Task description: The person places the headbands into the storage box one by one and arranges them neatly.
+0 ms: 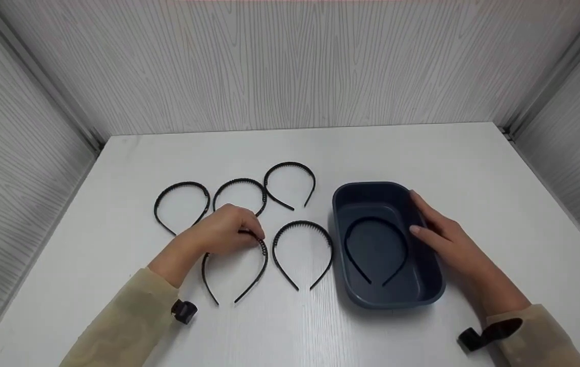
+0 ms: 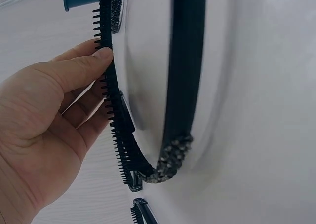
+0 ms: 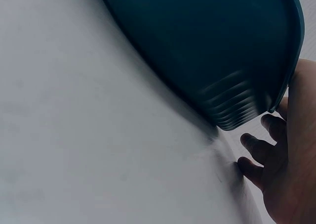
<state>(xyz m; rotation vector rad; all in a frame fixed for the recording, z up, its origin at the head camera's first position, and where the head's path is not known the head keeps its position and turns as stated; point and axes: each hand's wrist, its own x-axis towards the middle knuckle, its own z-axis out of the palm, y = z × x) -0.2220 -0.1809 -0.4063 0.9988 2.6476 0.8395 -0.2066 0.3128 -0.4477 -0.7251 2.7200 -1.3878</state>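
Note:
In the head view my left hand [image 1: 221,232] pinches the toothed top of a black headband [image 1: 264,255] between thumb and fingers. The left wrist view shows its comb teeth and a textured part of the band [image 2: 173,157]. To the right, a dark blue plastic tub [image 1: 339,244] has one black headband [image 1: 406,250] inside. My right hand [image 1: 445,234] holds the tub's right side, thumb over the rim and fingers along the outside. The right wrist view shows the fingers [image 3: 256,147] below the rim, loosely spread.
Another black headband [image 1: 274,250] lies between the held one and the tub. Farther back are three more: left [image 1: 156,209], middle [image 1: 241,180] and right [image 1: 290,163]. All lie on a white table [image 1: 397,153] against a grey wood-grain wall [image 1: 290,66].

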